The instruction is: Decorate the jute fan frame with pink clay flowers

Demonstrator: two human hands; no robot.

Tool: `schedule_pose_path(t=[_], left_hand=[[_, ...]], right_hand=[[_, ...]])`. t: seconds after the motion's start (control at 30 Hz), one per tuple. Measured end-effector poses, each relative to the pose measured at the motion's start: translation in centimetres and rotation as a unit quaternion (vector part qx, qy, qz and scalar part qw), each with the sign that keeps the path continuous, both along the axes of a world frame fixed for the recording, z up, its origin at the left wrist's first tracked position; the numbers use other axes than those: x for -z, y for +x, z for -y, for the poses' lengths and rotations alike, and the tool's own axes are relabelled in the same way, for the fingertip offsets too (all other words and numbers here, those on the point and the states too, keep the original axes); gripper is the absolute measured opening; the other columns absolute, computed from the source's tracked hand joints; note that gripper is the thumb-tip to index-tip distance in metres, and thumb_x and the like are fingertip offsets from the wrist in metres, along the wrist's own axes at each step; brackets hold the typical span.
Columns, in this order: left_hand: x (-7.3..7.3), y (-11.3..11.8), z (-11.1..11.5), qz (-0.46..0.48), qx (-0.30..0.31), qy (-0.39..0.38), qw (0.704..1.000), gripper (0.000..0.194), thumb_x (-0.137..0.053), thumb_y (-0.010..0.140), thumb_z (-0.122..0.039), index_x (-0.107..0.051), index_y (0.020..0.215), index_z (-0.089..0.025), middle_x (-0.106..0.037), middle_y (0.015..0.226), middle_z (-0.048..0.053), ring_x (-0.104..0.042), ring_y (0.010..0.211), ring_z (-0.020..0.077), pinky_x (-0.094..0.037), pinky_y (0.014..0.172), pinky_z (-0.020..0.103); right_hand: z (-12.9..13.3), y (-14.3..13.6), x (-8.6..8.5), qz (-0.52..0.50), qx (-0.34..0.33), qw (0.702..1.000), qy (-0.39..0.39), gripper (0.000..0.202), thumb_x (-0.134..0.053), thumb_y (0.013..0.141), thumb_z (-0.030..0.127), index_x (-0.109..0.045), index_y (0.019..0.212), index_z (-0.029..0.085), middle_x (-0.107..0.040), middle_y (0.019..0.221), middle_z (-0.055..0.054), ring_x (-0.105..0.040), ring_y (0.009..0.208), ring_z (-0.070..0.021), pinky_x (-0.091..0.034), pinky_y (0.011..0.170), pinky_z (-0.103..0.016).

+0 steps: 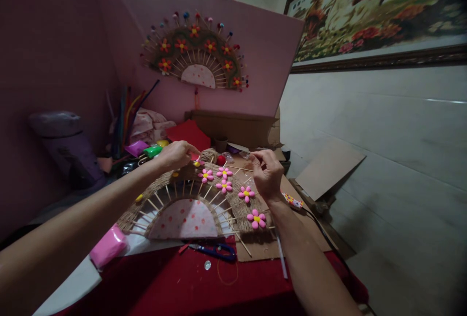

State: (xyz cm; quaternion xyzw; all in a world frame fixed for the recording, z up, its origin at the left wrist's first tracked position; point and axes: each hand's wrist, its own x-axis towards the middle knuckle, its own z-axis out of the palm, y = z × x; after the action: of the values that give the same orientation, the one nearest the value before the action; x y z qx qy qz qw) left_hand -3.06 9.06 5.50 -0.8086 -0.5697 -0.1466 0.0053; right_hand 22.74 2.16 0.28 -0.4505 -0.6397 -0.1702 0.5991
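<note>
A fan-shaped craft piece (237,209) wound with brown twine lies on the table, with thin wooden sticks radiating from a white, red-dotted half-round centre (185,219). Pink clay flowers (246,193) with yellow middles sit along its band. At the top of the band, my left hand (177,155) reaches over with its index finger stretched out, close to a small pink and yellow flower (197,163); whether it touches is unclear. My right hand (268,172) is raised above the band's right side, fingertips pinched together. Whatever is between them is too small to make out.
Dark blue scissors (224,252) lie on the red cloth (164,284). Behind the fan are a twine ball (208,155) and a red ball (221,160). A pink clay pack (108,246) lies at left. A finished fan (199,58) hangs on the pink board.
</note>
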Motion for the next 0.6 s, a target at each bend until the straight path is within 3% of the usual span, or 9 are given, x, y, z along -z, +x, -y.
schedule_pose_path(t=[0.13,0.4,0.6], left_hand=[[0.4,0.2,0.4,-0.036,0.017,-0.019,0.999,0.043,-0.047,0.074,-0.02,-0.073,0.104,-0.035,-0.073,0.102,0.0,-0.065,0.087,0.0179,-0.044,0.069,0.022],[0.8,-0.1,0.1,0.017,-0.008,-0.013,1.0,0.043,-0.048,0.072,-0.018,-0.074,0.104,-0.029,-0.073,0.1,0.003,-0.064,0.087,0.0196,-0.043,0.067,0.023],[1.3,-0.3,0.3,0.004,-0.002,-0.013,1.0,0.042,-0.048,0.074,-0.018,-0.073,0.104,-0.032,-0.073,0.104,0.001,-0.064,0.088,0.0187,-0.044,0.069,0.022]], right_hand=[[0.0,0.0,0.0,0.0,0.002,1.0,-0.002,0.013,-0.053,0.088,0.024,-0.064,0.081,0.019,-0.061,0.079,-0.003,-0.054,0.068,-0.0141,-0.042,0.059,-0.027],[0.1,0.0,-0.1,0.001,-0.001,1.0,0.002,0.014,-0.053,0.088,0.024,-0.064,0.081,0.019,-0.061,0.079,-0.003,-0.055,0.069,-0.0147,-0.043,0.061,-0.027],[0.0,0.1,-0.1,0.004,-0.002,1.0,0.004,0.014,-0.053,0.088,0.024,-0.064,0.081,0.019,-0.062,0.079,-0.003,-0.056,0.07,-0.0149,-0.044,0.06,-0.027]])
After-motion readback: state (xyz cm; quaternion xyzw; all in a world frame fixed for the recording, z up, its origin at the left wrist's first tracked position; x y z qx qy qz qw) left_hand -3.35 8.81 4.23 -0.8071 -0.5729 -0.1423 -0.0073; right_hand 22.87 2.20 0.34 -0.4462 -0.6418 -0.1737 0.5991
